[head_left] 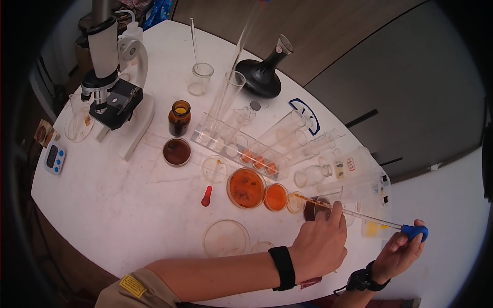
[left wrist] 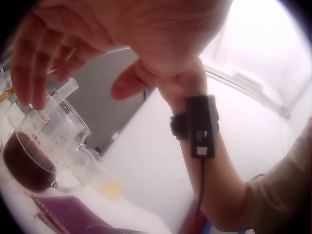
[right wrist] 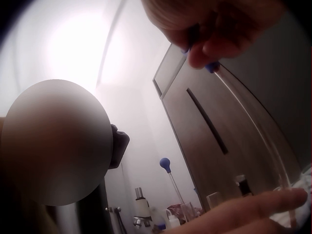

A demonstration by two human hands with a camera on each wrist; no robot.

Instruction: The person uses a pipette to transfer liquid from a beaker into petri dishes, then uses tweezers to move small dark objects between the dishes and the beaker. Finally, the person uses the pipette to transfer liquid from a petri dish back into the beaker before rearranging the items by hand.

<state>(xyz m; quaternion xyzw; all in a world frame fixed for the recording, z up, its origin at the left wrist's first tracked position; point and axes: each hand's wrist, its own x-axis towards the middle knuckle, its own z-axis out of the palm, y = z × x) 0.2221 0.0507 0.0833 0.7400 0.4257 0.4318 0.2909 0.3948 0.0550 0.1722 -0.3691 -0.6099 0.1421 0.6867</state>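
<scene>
My right hand (head_left: 400,254) grips the blue rubber bulb (head_left: 415,233) of a long glass pipette (head_left: 370,218). Amber liquid shows in the pipette's lower part, and its tip points left over a small petri dish (head_left: 296,203). My left hand (head_left: 321,238) is at the middle of the stem, fingertips right at the glass. In the left wrist view its fingers (left wrist: 39,73) are extended and its thumb stands apart from them. Below that hand is a beaker (left wrist: 31,151) of dark brown liquid. Beside the small dish are an orange dish (head_left: 276,197) and a larger mottled orange dish (head_left: 246,188).
Behind the dishes stands a clear rack (head_left: 241,149) with glass tubes. A microscope (head_left: 118,82), timer (head_left: 55,156), brown bottle (head_left: 179,119) and black flask (head_left: 262,77) stand further off. A red rubber bulb (head_left: 206,196) and an uncoloured dish (head_left: 226,239) lie in front.
</scene>
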